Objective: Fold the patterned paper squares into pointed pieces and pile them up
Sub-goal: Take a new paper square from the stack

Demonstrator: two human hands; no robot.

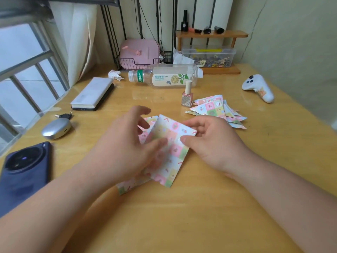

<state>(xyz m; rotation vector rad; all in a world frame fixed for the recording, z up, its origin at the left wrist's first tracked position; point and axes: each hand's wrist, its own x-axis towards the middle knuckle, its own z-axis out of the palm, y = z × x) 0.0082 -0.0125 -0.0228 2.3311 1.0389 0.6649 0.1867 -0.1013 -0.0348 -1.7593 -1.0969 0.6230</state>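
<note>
While both hands pinch it, left hand and right hand, the patterned paper sits between them.

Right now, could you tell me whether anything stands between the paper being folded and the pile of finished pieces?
Nothing visible does: bare table separates the paper from the pile. The nail polish bottle stands just left of the pile, off the direct line.

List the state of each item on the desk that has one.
Patterned paper: partly folded, held by both hands.
Folded pieces: piled beside the nail polish.
Plastic bottle: on its side, capped.
Nail polish bottle: upright, capped.
Phone: face down.
Left hand, right hand: gripping the paper.
</note>
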